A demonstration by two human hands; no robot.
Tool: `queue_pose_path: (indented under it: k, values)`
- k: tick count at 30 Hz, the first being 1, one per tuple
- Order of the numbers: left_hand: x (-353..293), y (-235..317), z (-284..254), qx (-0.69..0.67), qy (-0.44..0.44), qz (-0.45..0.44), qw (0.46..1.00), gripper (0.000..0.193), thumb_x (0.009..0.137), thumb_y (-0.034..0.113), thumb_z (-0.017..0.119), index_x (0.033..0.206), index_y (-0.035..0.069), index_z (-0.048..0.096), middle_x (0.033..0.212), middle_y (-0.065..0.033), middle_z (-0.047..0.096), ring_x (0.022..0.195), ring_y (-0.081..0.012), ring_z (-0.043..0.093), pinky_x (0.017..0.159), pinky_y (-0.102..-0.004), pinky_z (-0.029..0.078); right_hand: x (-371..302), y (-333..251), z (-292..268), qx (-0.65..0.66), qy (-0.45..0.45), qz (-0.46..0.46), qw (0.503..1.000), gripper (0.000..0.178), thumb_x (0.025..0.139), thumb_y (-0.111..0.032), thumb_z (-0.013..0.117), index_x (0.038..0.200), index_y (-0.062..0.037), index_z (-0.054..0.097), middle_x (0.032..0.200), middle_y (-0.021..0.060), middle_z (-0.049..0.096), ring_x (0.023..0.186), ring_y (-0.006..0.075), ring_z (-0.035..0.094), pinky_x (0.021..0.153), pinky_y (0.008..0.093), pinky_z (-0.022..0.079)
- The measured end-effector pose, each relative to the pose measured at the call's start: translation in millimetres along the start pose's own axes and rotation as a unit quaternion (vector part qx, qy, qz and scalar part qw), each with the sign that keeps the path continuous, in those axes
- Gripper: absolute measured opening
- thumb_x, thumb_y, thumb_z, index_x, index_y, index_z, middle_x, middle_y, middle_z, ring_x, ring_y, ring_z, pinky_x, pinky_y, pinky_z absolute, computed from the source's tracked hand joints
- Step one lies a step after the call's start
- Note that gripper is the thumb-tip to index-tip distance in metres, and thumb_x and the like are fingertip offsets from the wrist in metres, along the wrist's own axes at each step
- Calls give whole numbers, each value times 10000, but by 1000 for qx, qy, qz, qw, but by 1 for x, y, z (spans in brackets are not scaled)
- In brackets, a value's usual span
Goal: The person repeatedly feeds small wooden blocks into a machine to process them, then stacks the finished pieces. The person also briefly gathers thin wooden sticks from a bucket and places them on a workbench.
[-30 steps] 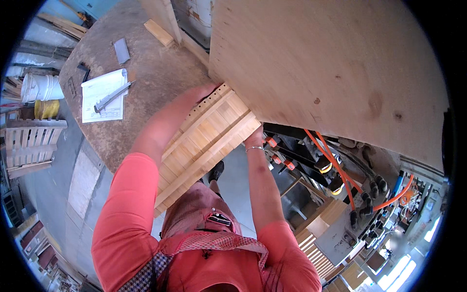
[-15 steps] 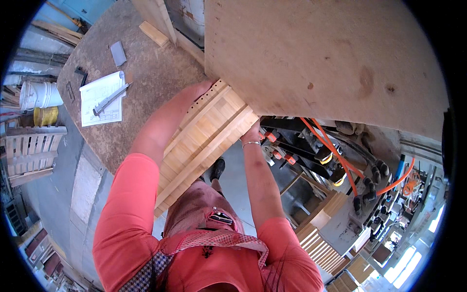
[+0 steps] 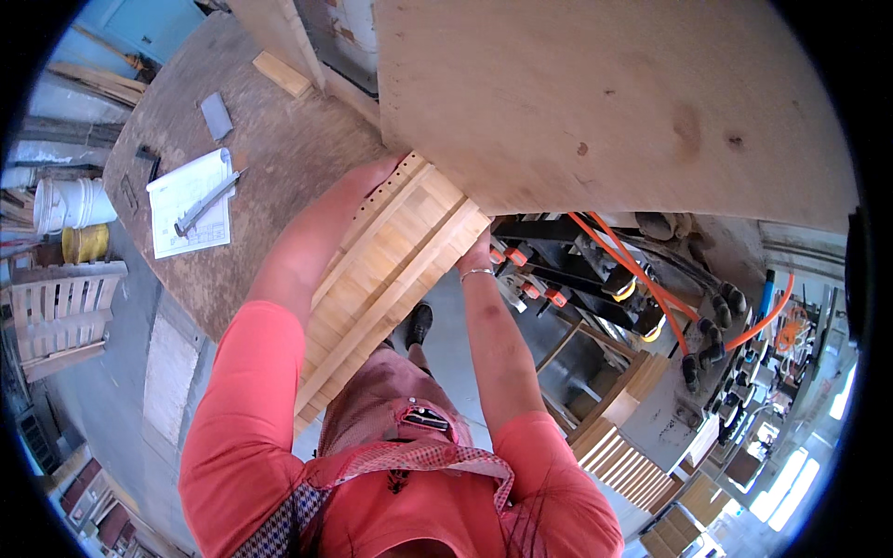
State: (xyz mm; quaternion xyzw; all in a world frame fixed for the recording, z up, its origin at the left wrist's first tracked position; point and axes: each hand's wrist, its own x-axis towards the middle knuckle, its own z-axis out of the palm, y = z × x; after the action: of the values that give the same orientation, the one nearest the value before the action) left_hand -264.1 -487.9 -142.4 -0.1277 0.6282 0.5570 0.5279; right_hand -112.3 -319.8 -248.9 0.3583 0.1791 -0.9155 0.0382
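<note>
I carry a long pale wooden panel (image 3: 381, 288) slantwise in front of my body. It is made up of jointed strips, with raised battens along its length and a row of small dark holes near its far left edge. My left hand (image 3: 379, 171) grips the upper left edge, its fingers largely hidden at the far corner. On the opposite edge, near the right corner, my right hand (image 3: 476, 249) is closed on the panel, with most of its fingers out of sight beneath. The panel's far end almost meets a large upright brown board (image 3: 605, 112).
On the brown worktable (image 3: 279, 158) to the left lie a paper drawing (image 3: 191, 203), a caliper (image 3: 209, 200), a grey block (image 3: 216, 116) and a wood offcut (image 3: 282, 74). Orange hoses (image 3: 642, 279) and machine parts stand at right. Buckets (image 3: 74, 205) and a slatted pallet (image 3: 65, 316) are far left.
The view has shifted slightly, so the table and board sit a little further left. Both hands keep their hold on the panel, which stays at nearly the same slant.
</note>
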Motion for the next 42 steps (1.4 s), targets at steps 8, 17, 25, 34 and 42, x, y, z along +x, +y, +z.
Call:
queue_pose_path:
  k: [8,17,25,34,42]
  values:
    - [35,-42,-38,-66,-20,40,997,486,938,428,295,1229,106,514,1182,-58,569,1000,-177,555,870,-339,432,-32,29,4,8,54,15,998,722,856,-668,232,1337,-146,363,1343,56,424,1212,290,409,1006,431,333]
    - [6,-47,-32,-72,-15,3,997,464,925,414,359,1206,85,526,1116,-60,599,945,-186,568,864,-330,435,-18,50,-11,83,-18,12,996,731,857,-670,218,1347,-144,353,1344,60,425,1217,299,401,1015,441,319]
    - [15,-45,-33,16,12,17,1000,481,915,413,388,1209,54,514,1102,-63,598,947,-193,561,888,-328,426,-53,38,-15,-78,231,7,970,648,861,-594,377,1287,-107,422,1245,115,491,1080,299,510,888,471,427]
    - [-42,-59,-61,131,222,238,936,572,929,393,390,1351,12,329,1414,-118,305,1306,-219,271,1078,-336,184,-266,-19,-202,-359,290,-64,885,219,808,-225,637,882,-19,629,734,33,610,559,120,566,475,249,461]
    - [-135,-133,128,235,262,395,848,364,929,191,445,1225,-18,475,1238,-105,499,1157,-204,444,1008,-307,305,-468,-113,-309,-527,557,-217,604,212,717,-258,694,802,-64,686,739,105,664,680,218,647,633,321,503]
